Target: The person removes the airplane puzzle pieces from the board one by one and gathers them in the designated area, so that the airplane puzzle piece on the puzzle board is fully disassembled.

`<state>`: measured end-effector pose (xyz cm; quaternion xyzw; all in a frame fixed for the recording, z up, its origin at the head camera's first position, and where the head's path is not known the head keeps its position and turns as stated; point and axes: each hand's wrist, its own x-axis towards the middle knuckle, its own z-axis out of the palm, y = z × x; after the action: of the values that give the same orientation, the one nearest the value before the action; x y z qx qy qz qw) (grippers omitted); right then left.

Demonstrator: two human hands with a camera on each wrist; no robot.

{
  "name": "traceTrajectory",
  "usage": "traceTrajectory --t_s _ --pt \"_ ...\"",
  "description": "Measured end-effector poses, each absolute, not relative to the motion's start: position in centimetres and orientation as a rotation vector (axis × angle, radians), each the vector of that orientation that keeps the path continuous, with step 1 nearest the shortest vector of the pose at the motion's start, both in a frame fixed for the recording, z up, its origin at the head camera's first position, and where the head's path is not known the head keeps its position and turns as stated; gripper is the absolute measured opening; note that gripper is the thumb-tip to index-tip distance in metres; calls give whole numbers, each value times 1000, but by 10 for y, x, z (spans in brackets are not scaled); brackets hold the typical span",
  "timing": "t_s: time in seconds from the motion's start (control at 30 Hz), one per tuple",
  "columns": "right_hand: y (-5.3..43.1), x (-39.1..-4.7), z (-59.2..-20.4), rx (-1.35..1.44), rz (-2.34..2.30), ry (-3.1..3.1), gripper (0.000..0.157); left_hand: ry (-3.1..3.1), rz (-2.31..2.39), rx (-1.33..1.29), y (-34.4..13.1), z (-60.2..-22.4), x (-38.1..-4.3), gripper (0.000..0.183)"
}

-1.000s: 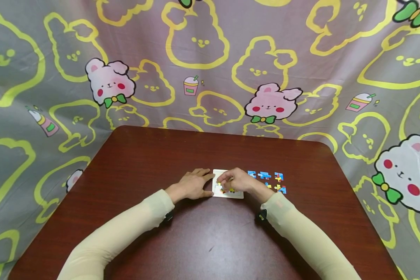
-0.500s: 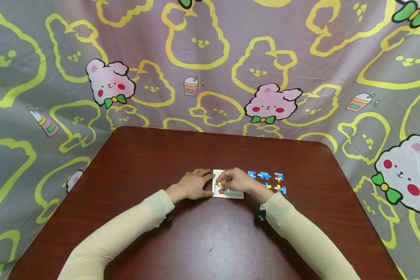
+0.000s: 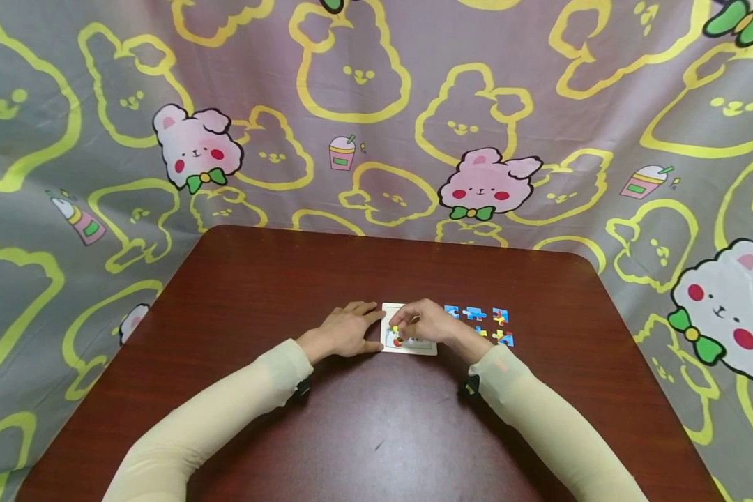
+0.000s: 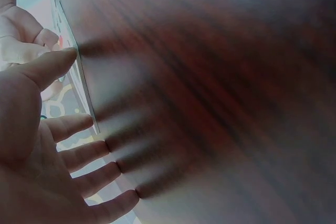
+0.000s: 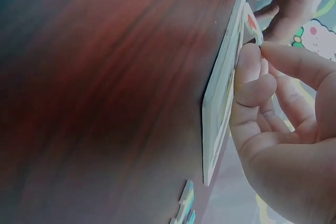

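Note:
A pale puzzle board (image 3: 428, 351) with a raised rim lies flat on the table. At its left edge rests my left hand (image 3: 344, 331), fingers spread and fairly straight; in the left wrist view its thumb (image 4: 60, 60) and index fingertip touch the rim. My right hand (image 3: 431, 322) is over the board, pinching a jigsaw piece (image 5: 253, 23) between thumb and index finger. That piece shows red and white and stands tilted at the board's left part, as seen in the right wrist view. The right hand hides much of the board's picture.
To the right of the board, several loose blue, red and yellow jigsaw pieces (image 3: 475, 314) lie in two rows on the brown table (image 3: 326, 425). A patterned curtain (image 3: 376, 90) hangs behind the table and along its sides.
The pinched jigsaw piece has shifted slightly over the board's lower left part, within the first half second. Both hands stay in nearly the same place.

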<state>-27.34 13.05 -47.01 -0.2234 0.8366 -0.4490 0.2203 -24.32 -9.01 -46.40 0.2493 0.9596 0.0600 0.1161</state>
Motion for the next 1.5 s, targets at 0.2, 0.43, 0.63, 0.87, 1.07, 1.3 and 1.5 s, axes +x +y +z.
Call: traceTrajectory --t_s 0.2,0.43,0.63,0.87,1.07,1.3,1.5 --pt "139 -273 -464 -620 -1232 2308 24 2816 176 725 -90 -464 -244 74" --pt "154 -273 -462 -633 -1198 2326 23 2809 183 718 -91 -464 -244 74" --pt "168 -271 -462 -602 -1216 2301 23 2808 184 714 -91 -465 -243 74" --pt "185 -267 -464 -543 -1241 2297 24 2813 182 726 -91 -467 -243 74" --pt "201 -265 -464 -566 -1200 2312 23 2812 177 723 -91 -467 -243 74" --pt "214 -260 -462 -540 -1160 2318 21 2812 180 722 -91 -467 -243 74" --pt "224 -257 -463 -554 -1139 2305 24 2815 183 726 -91 -468 -243 74"
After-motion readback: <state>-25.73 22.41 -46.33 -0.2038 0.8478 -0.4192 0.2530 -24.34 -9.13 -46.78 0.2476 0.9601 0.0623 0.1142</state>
